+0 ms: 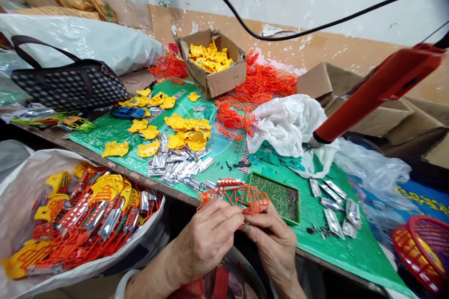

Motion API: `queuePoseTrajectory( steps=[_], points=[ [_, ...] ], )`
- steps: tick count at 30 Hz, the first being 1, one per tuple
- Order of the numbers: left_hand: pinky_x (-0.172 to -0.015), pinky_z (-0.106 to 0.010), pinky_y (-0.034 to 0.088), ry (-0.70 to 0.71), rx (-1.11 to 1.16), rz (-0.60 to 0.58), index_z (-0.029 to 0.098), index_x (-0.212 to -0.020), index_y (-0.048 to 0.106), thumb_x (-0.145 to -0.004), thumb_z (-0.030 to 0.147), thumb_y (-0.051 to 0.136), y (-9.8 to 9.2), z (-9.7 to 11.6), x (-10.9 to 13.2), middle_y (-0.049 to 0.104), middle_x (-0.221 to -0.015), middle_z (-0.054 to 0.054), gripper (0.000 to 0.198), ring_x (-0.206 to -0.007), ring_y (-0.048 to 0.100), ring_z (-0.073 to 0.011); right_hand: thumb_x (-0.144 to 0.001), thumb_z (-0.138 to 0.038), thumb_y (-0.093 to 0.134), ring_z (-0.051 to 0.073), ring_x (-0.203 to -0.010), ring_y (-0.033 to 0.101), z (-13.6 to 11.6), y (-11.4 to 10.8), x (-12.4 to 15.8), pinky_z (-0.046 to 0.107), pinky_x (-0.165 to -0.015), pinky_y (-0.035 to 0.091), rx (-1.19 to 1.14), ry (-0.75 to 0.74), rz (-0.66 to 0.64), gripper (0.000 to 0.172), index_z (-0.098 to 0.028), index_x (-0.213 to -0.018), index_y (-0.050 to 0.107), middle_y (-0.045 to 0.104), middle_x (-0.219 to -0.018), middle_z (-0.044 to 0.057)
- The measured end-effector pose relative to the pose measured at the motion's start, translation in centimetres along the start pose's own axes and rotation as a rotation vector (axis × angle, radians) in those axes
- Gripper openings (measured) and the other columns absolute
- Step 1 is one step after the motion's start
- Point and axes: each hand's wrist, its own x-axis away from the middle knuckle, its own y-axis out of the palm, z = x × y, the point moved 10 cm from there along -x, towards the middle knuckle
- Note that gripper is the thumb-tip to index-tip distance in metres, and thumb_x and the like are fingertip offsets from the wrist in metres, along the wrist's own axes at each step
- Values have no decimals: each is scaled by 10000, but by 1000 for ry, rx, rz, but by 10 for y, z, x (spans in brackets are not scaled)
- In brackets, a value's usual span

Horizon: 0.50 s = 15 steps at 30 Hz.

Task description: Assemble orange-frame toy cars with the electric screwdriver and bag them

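Observation:
Between my two hands is an orange plastic lattice frame [235,196], held up at the table's front edge. My left hand [212,231] pinches its lower left side, fingertips pressed together near the middle. On the right end, my right hand [273,238] grips with thumb and fingers; whether a small part sits between the fingertips is hidden. Just behind the frame lies a green tray [255,181] with small dark screws in it. Silver plastic parts [178,167] are heaped to the left, next to yellow molded shells [187,127].
A red power screwdriver [379,96] hangs at right, its tip near a white plastic bag [280,124]. A cardboard box [228,79] of yellow shells stands behind, beside piled orange frames [263,81]. At lower left is a sack [21,187] of assembled pieces. A checked handbag [70,86] sits back left.

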Motion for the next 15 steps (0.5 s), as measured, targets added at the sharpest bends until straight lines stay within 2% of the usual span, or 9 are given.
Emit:
queuePoseTrajectory(
  steps=[6,15],
  points=[
    [-728,-355,592,39,-66,-27,90,-1131,562,-841,-10,499,0,2,-2,722,-985,-142,314,-856,653,-215,-760,-181,754,157,-800,659,0,2,-1,262,-678,552,-7,33,-31,113,-258,-842,769,691,-838,30],
    [-818,-370,578,39,24,-105,97,-1108,557,-825,-23,490,4,-3,0,720,-1023,-152,314,-914,667,-215,-746,-190,767,139,-722,656,-1,3,-3,245,-648,552,29,60,-41,77,-246,-799,765,690,-778,17]
  ],
)
